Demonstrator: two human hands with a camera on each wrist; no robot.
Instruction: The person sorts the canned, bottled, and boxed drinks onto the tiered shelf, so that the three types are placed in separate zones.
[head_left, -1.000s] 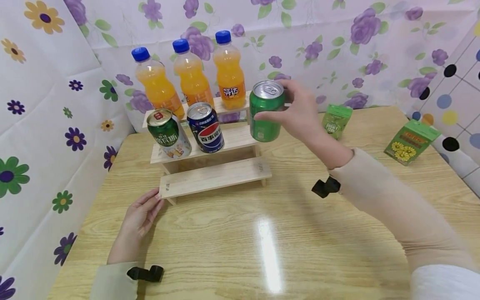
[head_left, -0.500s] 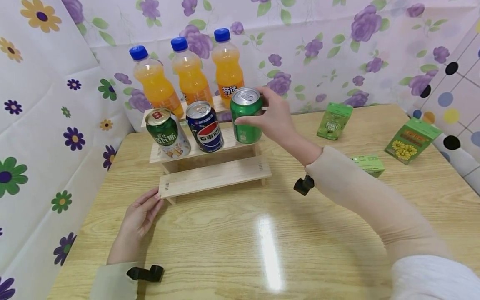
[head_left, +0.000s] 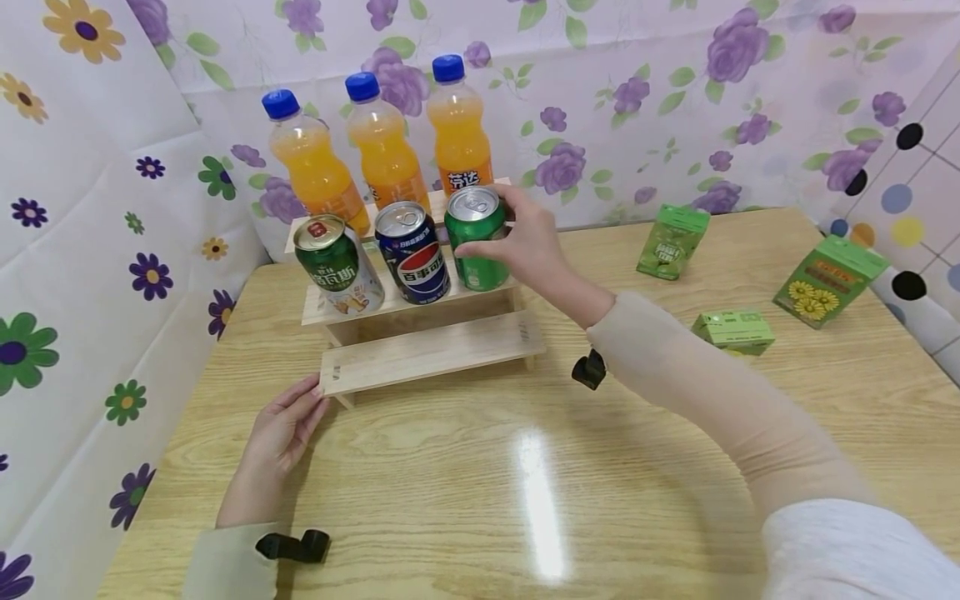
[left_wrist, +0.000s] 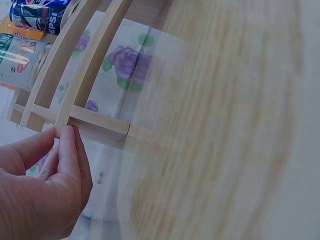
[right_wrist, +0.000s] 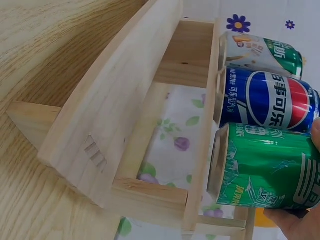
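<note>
My right hand grips a green soda can upright at the right end of the middle step of a wooden tiered rack. In the right wrist view the can's base is at the step's surface; I cannot tell if it bears its weight there. Beside it on that step stand a blue Pepsi can and a green-and-white can. My left hand pinches the front left corner of the rack's lowest step, thumb and fingers on the wood.
Three orange soda bottles with blue caps stand on the top step behind the cans. To the right on the table are a green pouch-like pack, a green box lying down and a green box with yellow flowers.
My right hand has carried the green can leftward and down to the middle step, close to the Pepsi can. The lying green box has come into view. My left hand stays at the corner.
</note>
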